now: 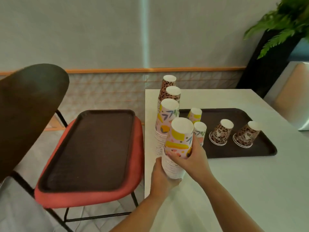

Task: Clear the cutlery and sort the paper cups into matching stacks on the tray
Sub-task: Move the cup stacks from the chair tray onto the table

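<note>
Colourful cup stack (177, 148) gripped by both hands, three tall stacks (167, 118) behind, loose cups on tray (260, 148)

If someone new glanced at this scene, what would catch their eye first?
Both hands, left hand and right hand, grip a tall stack of colourful patterned paper cups at the white table's near-left edge. Behind it stand three more cup stacks; an empty brown tray lies on the red chair.

A: Left of the white table (242, 178)?
B: A chair with a red seat cushion (87, 196), dark backrest (28, 106) and black metal legs (100, 218).
A: Background?
B: Pale wall (100, 30), orange rail (117, 70) above a patterned panel. Green fern (282, 22) in a black planter (262, 67), top right.
</note>
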`<control>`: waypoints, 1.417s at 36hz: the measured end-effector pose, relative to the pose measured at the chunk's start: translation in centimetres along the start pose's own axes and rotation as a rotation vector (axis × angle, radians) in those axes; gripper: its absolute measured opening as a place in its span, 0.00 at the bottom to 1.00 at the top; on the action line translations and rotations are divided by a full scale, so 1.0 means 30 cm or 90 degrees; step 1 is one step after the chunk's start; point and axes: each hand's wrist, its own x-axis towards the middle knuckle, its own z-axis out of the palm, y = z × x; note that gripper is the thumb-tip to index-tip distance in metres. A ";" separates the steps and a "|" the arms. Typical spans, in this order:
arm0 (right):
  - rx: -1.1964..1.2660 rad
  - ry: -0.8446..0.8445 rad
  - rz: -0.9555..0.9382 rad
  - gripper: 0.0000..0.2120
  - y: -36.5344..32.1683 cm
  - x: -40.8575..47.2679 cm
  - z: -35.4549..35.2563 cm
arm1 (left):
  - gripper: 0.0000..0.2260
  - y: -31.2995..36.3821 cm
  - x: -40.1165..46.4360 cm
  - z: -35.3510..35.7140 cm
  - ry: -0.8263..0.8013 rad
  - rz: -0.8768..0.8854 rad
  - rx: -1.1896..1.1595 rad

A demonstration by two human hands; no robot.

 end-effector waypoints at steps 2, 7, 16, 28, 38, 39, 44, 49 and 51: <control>-0.002 -0.007 0.008 0.28 0.006 0.001 -0.004 | 0.33 -0.029 0.018 0.020 0.019 0.006 -0.004; 0.023 -0.021 0.011 0.27 0.022 0.000 -0.002 | 0.36 -0.062 0.037 0.047 0.040 0.000 -0.003; 0.066 -0.051 0.055 0.28 0.136 0.089 -0.094 | 0.35 -0.048 0.108 0.138 0.059 -0.068 0.066; 0.086 -0.039 0.060 0.36 0.142 0.100 -0.108 | 0.41 -0.048 0.092 0.043 0.160 0.012 0.041; 0.037 0.019 0.093 0.43 0.130 0.044 -0.095 | 0.41 0.039 0.311 -0.078 -0.069 0.083 -0.045; 0.031 0.024 0.096 0.42 0.133 0.038 -0.092 | 0.40 0.050 0.310 -0.080 -0.080 0.073 -0.071; 0.004 0.033 0.126 0.36 0.136 0.022 -0.075 | 0.38 0.054 0.324 -0.071 -0.066 0.072 -0.131; 0.001 0.061 0.137 0.35 0.144 0.019 -0.062 | 0.34 0.045 0.299 -0.081 -0.058 0.095 -0.122; 0.007 0.069 0.143 0.36 0.144 0.019 -0.058 | 0.35 0.037 0.275 -0.096 -0.059 0.102 -0.130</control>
